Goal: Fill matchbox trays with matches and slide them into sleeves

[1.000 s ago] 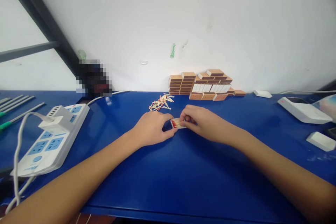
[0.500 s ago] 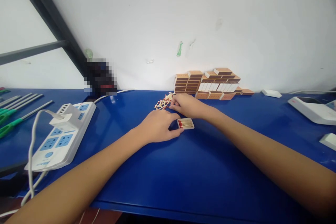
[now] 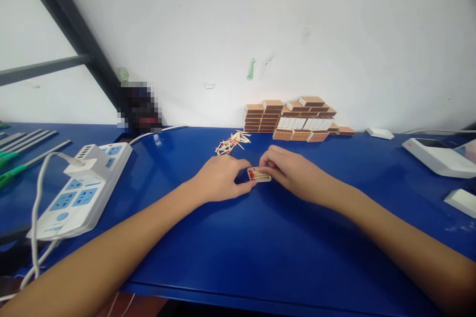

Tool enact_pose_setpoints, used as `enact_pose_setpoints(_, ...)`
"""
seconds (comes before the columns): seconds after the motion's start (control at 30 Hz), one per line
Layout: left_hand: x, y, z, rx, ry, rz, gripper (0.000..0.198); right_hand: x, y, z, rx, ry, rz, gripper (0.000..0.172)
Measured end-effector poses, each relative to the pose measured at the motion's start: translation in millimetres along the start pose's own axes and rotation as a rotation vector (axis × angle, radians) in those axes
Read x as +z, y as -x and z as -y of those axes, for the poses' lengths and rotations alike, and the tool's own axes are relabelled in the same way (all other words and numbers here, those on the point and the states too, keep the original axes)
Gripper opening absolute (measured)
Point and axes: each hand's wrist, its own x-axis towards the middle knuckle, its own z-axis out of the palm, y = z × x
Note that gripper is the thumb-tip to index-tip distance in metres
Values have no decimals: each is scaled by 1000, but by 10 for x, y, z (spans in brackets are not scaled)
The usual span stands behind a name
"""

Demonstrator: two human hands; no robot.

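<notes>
A small white matchbox tray (image 3: 270,178) lies on the blue table with a row of red-headed matches (image 3: 257,175) inside. My left hand (image 3: 223,178) grips its left end between thumb and forefinger. Over the tray's right side, my right hand (image 3: 288,168) is closed in a pinch on what looks like a match, mostly hidden by the fingers. Just beyond my left hand is a loose, tangled pile of matches (image 3: 232,143).
Stacked matchboxes (image 3: 305,114) stand against the wall. On the left lie a power strip (image 3: 85,193) with a plugged-in charger and cable, and green-handled rods (image 3: 22,171). White devices (image 3: 439,158) and a white block (image 3: 461,202) sit on the right.
My right hand has come from the match pile back to the tray, its fingertips now over the matches inside. My left hand stays on the tray's left end. The view has shifted slightly.
</notes>
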Motion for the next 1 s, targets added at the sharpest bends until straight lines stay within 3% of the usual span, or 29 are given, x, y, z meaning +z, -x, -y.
enact_pose_setpoints(0.13, -43, -11, 23, 18, -3, 14, 29, 34, -7, 7, -48, 29, -22, 9)
enact_pose_setpoints(0.23, -77, -12, 18, 14, 4, 15, 30, -8, -8, -36, -64, 15, -108, 9)
enact_pose_setpoints(0.43, -91, -3, -49, 2, 143, 39, 31, -129, -22, -227, 62, 15, -320, 17)
enact_pose_setpoints(0.57, -67, -6, -8, -10, 187, 0, 30, -136, -175, -332, 176, 6, -247, 18)
enact_pose_setpoints(0.7, -50, -12, 40, -3, 166, 14, 31, -56, -583, -310, 298, 78, -139, 16)
enact_pose_setpoints(0.87, -42, -29, 108, -8, 70, -11, 30, 76, -1110, -272, 349, 155, -129, 12)
enact_pose_setpoints(1.0, -10, -27, 140, 15, 29, -14, 32, 101, -1196, -289, 345, 187, -101, 13)
